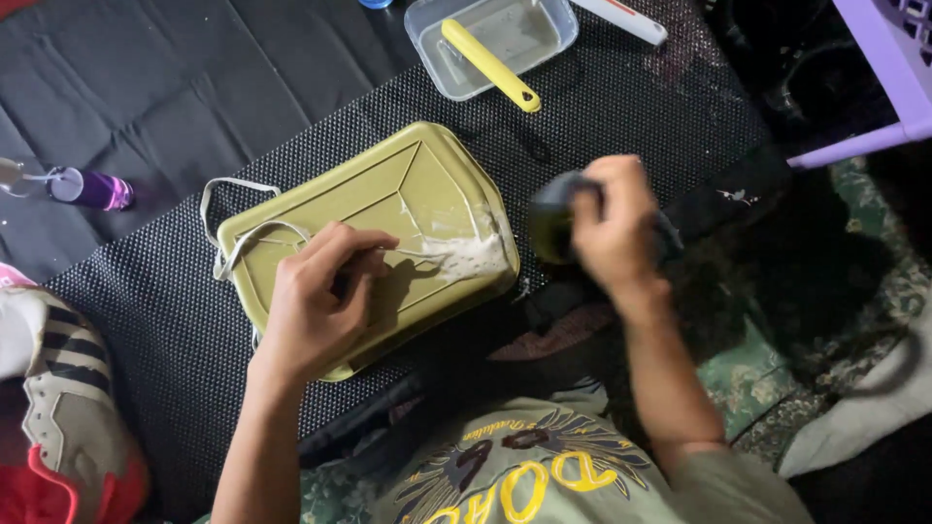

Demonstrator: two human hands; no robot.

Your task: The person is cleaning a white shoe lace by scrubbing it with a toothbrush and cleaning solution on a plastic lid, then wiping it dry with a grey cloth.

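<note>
An olive-green rectangular lid lies on a black mesh mat. My left hand rests on the lid and pinches a white shoelace, pressing it into a patch of white foam near the lid's right end. More of the lace loops off the lid's left edge. My right hand hovers just right of the lid and grips a dark round sponge-like object; most of it is hidden by the fingers.
A clear plastic tub with cloudy water and a yellow-handled tool stands at the far edge of the mat. A purple bottle lies at left, a sneaker at lower left, and a lilac plastic frame at upper right.
</note>
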